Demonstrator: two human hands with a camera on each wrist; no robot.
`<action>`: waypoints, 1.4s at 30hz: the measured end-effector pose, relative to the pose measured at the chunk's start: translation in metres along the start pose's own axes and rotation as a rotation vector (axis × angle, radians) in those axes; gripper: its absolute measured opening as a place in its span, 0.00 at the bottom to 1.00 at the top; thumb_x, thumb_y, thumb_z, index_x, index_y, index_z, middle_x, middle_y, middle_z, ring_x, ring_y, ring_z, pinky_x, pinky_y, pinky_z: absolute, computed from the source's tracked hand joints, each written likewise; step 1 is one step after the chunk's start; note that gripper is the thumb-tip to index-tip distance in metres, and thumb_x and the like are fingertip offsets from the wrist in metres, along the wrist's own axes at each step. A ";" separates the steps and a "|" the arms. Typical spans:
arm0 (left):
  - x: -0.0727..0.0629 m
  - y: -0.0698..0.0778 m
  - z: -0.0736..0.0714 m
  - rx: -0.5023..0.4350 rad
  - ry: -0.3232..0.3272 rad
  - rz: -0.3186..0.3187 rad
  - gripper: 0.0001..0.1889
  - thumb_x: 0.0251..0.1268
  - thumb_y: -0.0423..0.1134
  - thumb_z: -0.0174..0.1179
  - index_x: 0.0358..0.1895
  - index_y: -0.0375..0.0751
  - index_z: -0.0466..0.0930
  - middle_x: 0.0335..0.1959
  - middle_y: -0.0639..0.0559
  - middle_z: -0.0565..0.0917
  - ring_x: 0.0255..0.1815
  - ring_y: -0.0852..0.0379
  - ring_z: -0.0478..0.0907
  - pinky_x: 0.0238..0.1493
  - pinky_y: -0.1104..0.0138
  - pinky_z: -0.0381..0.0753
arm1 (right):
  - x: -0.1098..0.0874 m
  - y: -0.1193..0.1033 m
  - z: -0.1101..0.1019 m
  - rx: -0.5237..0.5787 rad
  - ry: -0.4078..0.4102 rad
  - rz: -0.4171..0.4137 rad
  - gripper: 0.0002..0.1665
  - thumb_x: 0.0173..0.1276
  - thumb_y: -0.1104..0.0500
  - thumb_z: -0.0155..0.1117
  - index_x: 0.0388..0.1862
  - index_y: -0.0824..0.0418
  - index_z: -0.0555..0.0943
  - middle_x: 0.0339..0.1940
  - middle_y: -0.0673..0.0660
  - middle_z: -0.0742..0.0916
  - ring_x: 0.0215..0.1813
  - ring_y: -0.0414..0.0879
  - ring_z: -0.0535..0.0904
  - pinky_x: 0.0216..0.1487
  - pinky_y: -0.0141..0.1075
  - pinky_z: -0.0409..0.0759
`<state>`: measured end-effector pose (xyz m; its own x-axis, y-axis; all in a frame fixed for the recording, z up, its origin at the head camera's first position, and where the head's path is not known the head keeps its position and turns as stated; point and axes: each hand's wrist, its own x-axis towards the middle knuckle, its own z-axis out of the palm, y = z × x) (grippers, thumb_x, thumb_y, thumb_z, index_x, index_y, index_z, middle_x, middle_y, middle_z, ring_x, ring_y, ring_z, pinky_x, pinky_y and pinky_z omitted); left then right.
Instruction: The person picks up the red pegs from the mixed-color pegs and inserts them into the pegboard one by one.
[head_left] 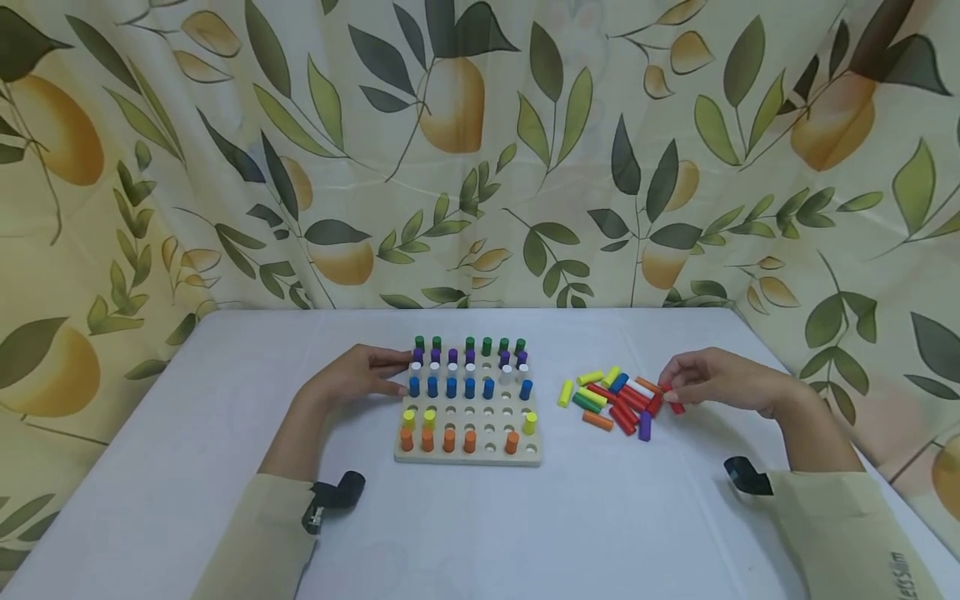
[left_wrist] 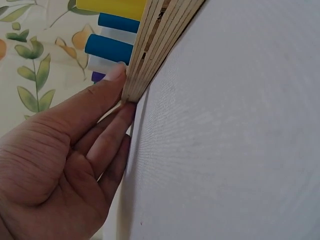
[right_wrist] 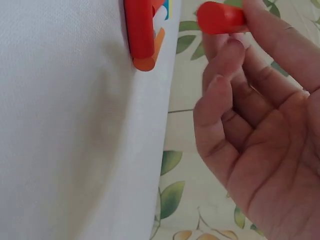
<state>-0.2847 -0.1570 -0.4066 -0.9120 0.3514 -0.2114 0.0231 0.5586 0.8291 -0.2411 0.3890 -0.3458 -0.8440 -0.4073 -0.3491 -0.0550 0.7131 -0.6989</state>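
A pale wooden pegboard (head_left: 465,458) stands on the table with rows of green, purple, white, blue, yellow and orange pegs. Bare holes show in several rows. My left hand (head_left: 360,373) is at the board's left side; its thumb and fairly straight fingers touch the edge (left_wrist: 150,55), close to the blue pegs (left_wrist: 109,47). My right hand (head_left: 716,382) pinches a red peg (right_wrist: 220,18) between thumb and fingertips, at the right side of a loose pile of pegs. In the right wrist view the held peg is raised off the cloth.
The pile right of the board holds red pegs (head_left: 622,419), yellow pegs (head_left: 590,377), orange pegs (head_left: 597,422), a purple peg (head_left: 645,426), a green peg (head_left: 586,403) and others. A white cloth (head_left: 465,533) covers the table; a fruit-patterned curtain (head_left: 480,192) hangs behind.
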 end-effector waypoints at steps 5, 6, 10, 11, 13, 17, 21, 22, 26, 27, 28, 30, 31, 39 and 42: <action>0.000 0.000 -0.001 0.008 0.006 0.013 0.35 0.59 0.37 0.77 0.71 0.42 0.77 0.69 0.49 0.78 0.76 0.48 0.67 0.77 0.47 0.59 | 0.002 -0.003 0.002 -0.033 0.093 -0.048 0.18 0.74 0.56 0.69 0.57 0.64 0.85 0.47 0.57 0.89 0.53 0.53 0.81 0.54 0.45 0.77; 0.000 0.000 -0.001 0.007 0.006 0.011 0.35 0.58 0.37 0.77 0.71 0.42 0.78 0.69 0.49 0.79 0.76 0.49 0.67 0.77 0.47 0.59 | 0.002 -0.003 0.003 -0.039 0.107 -0.055 0.18 0.73 0.56 0.69 0.57 0.64 0.86 0.48 0.57 0.89 0.54 0.52 0.81 0.54 0.45 0.78; 0.001 -0.003 0.000 0.011 -0.005 0.018 0.34 0.59 0.37 0.77 0.71 0.42 0.78 0.68 0.50 0.79 0.77 0.48 0.66 0.77 0.47 0.58 | 0.005 -0.008 0.008 -0.048 0.168 -0.107 0.18 0.74 0.55 0.70 0.57 0.63 0.87 0.51 0.57 0.89 0.56 0.51 0.82 0.54 0.44 0.80; 0.001 -0.003 0.000 0.012 -0.004 0.016 0.34 0.59 0.37 0.77 0.71 0.42 0.78 0.68 0.50 0.79 0.77 0.48 0.65 0.77 0.47 0.58 | 0.006 -0.010 0.010 -0.046 0.182 -0.122 0.18 0.74 0.55 0.70 0.57 0.63 0.87 0.52 0.57 0.89 0.56 0.51 0.82 0.55 0.44 0.80; 0.001 -0.004 0.001 0.009 0.001 0.010 0.35 0.59 0.37 0.77 0.71 0.42 0.77 0.68 0.50 0.80 0.77 0.48 0.65 0.77 0.47 0.58 | 0.008 -0.013 0.012 -0.029 0.204 -0.150 0.18 0.74 0.54 0.70 0.57 0.63 0.87 0.53 0.58 0.89 0.55 0.48 0.83 0.55 0.42 0.81; 0.001 -0.004 0.001 -0.003 0.006 0.017 0.35 0.58 0.37 0.77 0.71 0.41 0.77 0.68 0.50 0.79 0.76 0.49 0.67 0.77 0.47 0.59 | 0.010 -0.017 0.016 0.044 0.243 -0.191 0.17 0.73 0.56 0.71 0.55 0.62 0.88 0.53 0.59 0.89 0.54 0.46 0.86 0.54 0.36 0.83; 0.000 -0.003 0.001 -0.005 0.002 0.027 0.35 0.58 0.36 0.78 0.71 0.40 0.77 0.68 0.49 0.79 0.75 0.49 0.69 0.77 0.48 0.59 | 0.014 -0.020 0.024 0.101 0.278 -0.222 0.18 0.73 0.56 0.71 0.57 0.64 0.87 0.53 0.59 0.90 0.53 0.46 0.87 0.54 0.32 0.82; 0.000 -0.003 0.002 -0.007 0.003 0.029 0.35 0.58 0.36 0.78 0.71 0.40 0.77 0.68 0.49 0.79 0.74 0.49 0.69 0.77 0.48 0.59 | 0.016 -0.022 0.026 0.116 0.284 -0.226 0.19 0.73 0.56 0.71 0.57 0.64 0.86 0.53 0.59 0.90 0.53 0.46 0.87 0.54 0.32 0.82; 0.000 -0.004 0.001 -0.019 0.001 0.037 0.36 0.57 0.34 0.78 0.71 0.38 0.77 0.68 0.47 0.79 0.73 0.49 0.71 0.77 0.49 0.59 | 0.022 -0.026 0.034 0.165 0.322 -0.224 0.20 0.72 0.56 0.72 0.58 0.65 0.86 0.54 0.59 0.89 0.54 0.46 0.87 0.55 0.31 0.81; 0.000 -0.004 0.001 -0.018 0.001 0.038 0.36 0.56 0.34 0.78 0.70 0.38 0.77 0.68 0.47 0.79 0.73 0.49 0.71 0.77 0.49 0.59 | 0.023 -0.028 0.036 0.173 0.329 -0.225 0.20 0.72 0.56 0.71 0.58 0.65 0.86 0.54 0.60 0.89 0.54 0.47 0.87 0.56 0.31 0.81; 0.000 -0.005 0.001 -0.018 0.000 0.036 0.36 0.57 0.34 0.78 0.70 0.38 0.77 0.68 0.47 0.79 0.73 0.49 0.70 0.77 0.48 0.58 | 0.023 -0.029 0.038 0.174 0.340 -0.220 0.20 0.72 0.55 0.71 0.58 0.64 0.86 0.55 0.59 0.89 0.54 0.46 0.87 0.56 0.31 0.81; -0.001 -0.005 0.002 -0.006 0.003 0.032 0.35 0.57 0.35 0.78 0.70 0.38 0.77 0.68 0.47 0.79 0.74 0.48 0.69 0.77 0.48 0.58 | 0.024 -0.032 0.040 0.179 0.363 -0.209 0.21 0.73 0.53 0.71 0.59 0.63 0.86 0.54 0.58 0.89 0.55 0.46 0.87 0.56 0.31 0.81; -0.001 -0.005 0.003 -0.004 0.005 0.030 0.35 0.57 0.35 0.78 0.70 0.38 0.78 0.68 0.47 0.80 0.74 0.48 0.69 0.77 0.47 0.58 | 0.024 -0.034 0.042 0.185 0.373 -0.209 0.23 0.73 0.52 0.71 0.60 0.64 0.85 0.54 0.59 0.89 0.54 0.46 0.87 0.56 0.30 0.81; -0.002 -0.006 0.005 0.017 0.008 0.040 0.35 0.57 0.34 0.78 0.70 0.38 0.78 0.68 0.46 0.79 0.74 0.47 0.69 0.76 0.47 0.59 | 0.026 -0.046 0.055 0.227 0.441 -0.166 0.29 0.75 0.48 0.69 0.65 0.65 0.82 0.55 0.58 0.89 0.56 0.46 0.85 0.60 0.39 0.81; 0.000 -0.004 0.005 0.017 0.009 0.053 0.35 0.57 0.34 0.78 0.70 0.38 0.78 0.68 0.46 0.79 0.73 0.48 0.70 0.76 0.48 0.60 | 0.026 -0.050 0.059 0.248 0.443 -0.144 0.29 0.75 0.46 0.68 0.65 0.63 0.83 0.56 0.57 0.89 0.60 0.49 0.83 0.66 0.47 0.77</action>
<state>-0.2822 -0.1551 -0.4125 -0.9131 0.3740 -0.1622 0.0785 0.5517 0.8304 -0.2284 0.3095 -0.3568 -0.9848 -0.1725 0.0214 -0.1046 0.4897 -0.8656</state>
